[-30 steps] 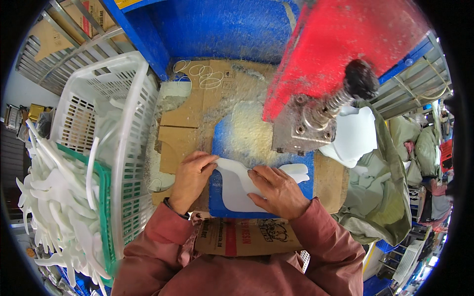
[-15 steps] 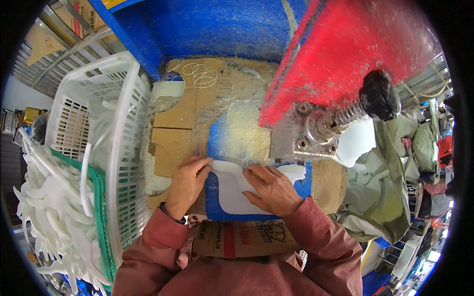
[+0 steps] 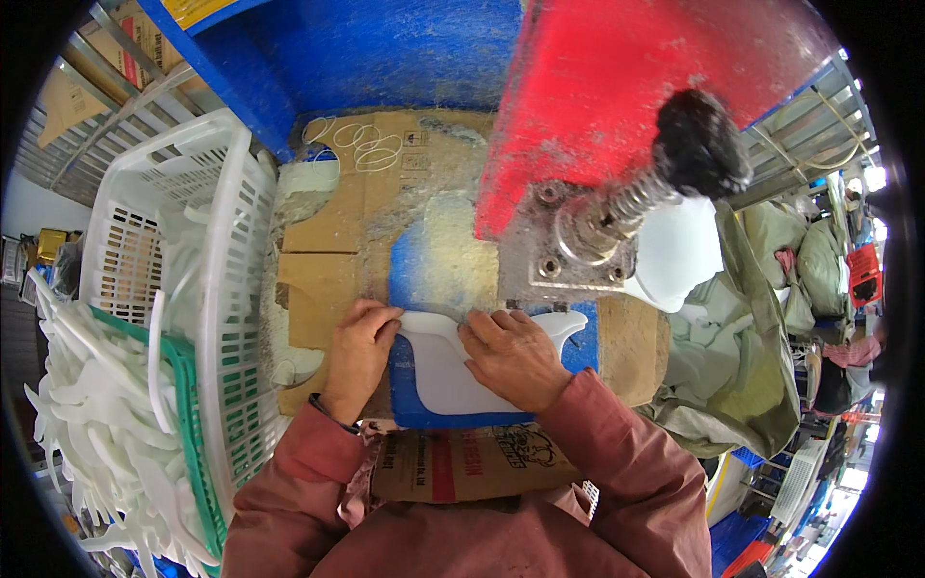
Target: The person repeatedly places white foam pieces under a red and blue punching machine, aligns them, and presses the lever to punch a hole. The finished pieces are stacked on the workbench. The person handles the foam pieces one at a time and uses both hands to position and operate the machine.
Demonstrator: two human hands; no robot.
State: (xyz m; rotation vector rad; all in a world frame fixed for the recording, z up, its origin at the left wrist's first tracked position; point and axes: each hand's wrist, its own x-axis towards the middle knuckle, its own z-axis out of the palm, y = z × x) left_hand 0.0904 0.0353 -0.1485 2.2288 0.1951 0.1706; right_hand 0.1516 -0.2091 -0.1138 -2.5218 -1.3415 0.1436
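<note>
A smooth white flat piece point(image 3: 448, 380) with a curved outline lies over the blue pad point(image 3: 401, 390) in front of me. My left hand point(image 3: 359, 349) pinches its far left corner between thumb and fingers. With fingers bent, my right hand point(image 3: 515, 358) grips the piece near its middle, covering part of it. The narrow right end of the piece sticks out beyond that hand. Just past my hands stands a red machine arm point(image 3: 597, 96) with a metal block point(image 3: 538, 275), a spring and a black knob point(image 3: 701, 144).
At left, a white basket point(image 3: 229, 318) holds white pieces, and a green basket point(image 3: 183, 371) stands beside a heap of white strips point(image 3: 106, 414). Cardboard point(image 3: 328, 231) covers the work surface. An open olive sack point(image 3: 756, 385) with white pieces is at right.
The whole view has shifted slightly. My right hand sits a little farther left along the white piece, and more of its right end shows. My left hand keeps its pinch.
</note>
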